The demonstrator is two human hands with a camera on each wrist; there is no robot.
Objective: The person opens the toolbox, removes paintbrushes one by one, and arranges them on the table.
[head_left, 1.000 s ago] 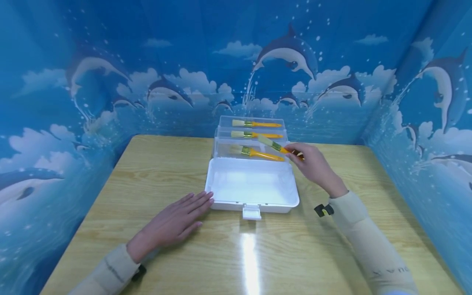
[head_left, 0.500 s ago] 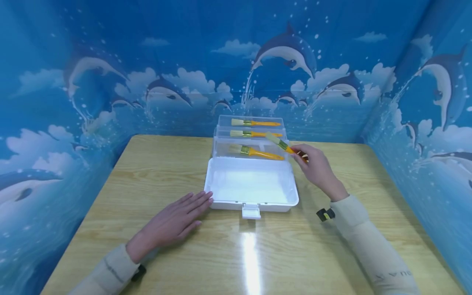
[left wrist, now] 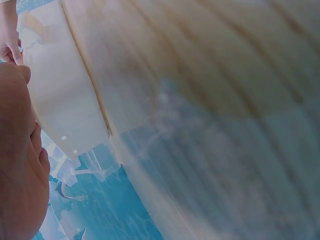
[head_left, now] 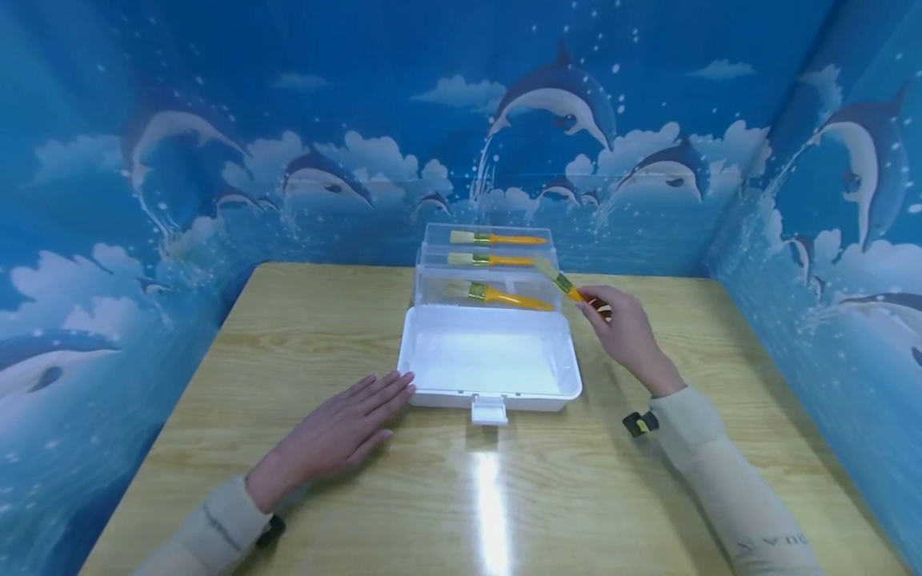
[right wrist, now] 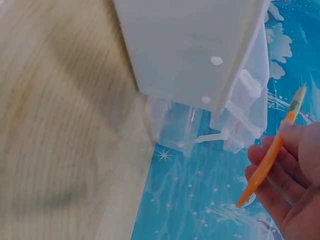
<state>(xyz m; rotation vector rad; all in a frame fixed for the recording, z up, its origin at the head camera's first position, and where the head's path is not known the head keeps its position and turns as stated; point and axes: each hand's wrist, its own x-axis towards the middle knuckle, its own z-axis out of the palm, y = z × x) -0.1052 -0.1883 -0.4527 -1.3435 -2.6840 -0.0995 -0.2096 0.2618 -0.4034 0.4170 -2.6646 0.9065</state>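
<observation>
My right hand (head_left: 625,334) pinches the orange handle of a flat paintbrush (head_left: 562,282), its pale bristles pointing up and left beside the box's tiers. In the right wrist view the paintbrush (right wrist: 267,160) lies between thumb and fingers. My left hand (head_left: 334,428) has straight fingers, the tips resting at the front left corner of a white plastic box (head_left: 403,348). This box stands with its lid up and a latch (head_left: 489,410) at the front. Its stepped clear trays hold a top brush (head_left: 507,239), a middle brush (head_left: 497,260) and a lower brush (head_left: 513,300).
A wooden table (head_left: 302,320) carries the box near its back edge. Behind and at both sides hang blue dolphin-printed sheets (head_left: 346,88). A bright light reflection shows on the tabletop before the latch.
My right hand has drawn the paintbrush rightward and slightly down, away from the trays. The left hand stays at the box corner.
</observation>
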